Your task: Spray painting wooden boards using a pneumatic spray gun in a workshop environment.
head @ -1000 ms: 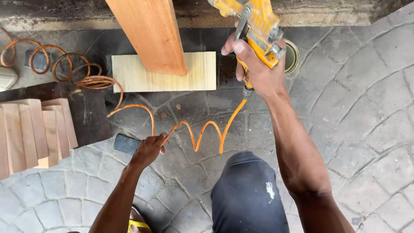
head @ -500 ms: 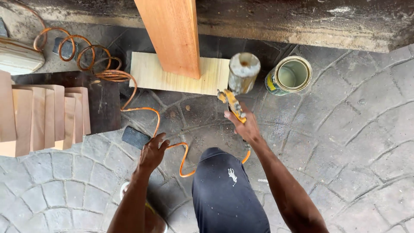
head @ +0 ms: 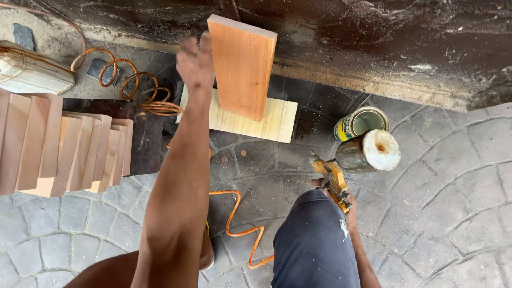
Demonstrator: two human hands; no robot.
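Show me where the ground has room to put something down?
Bare grey paving stones lie right of the open tin can. More lie below the stacked wooden boards, left of the orange coiled hose. It's crowded around the upright reddish plank and pale flat board.

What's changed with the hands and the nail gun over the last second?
The left hand rose from the floor by the hose toward the upright board. The right hand lowered the nail gun to the floor, still gripping it. Board, flat panel and cans stayed put.

Outdoor woodworking spot: stacked boards (head: 64, 149), nail gun (head: 333, 184), paving (head: 453, 192).
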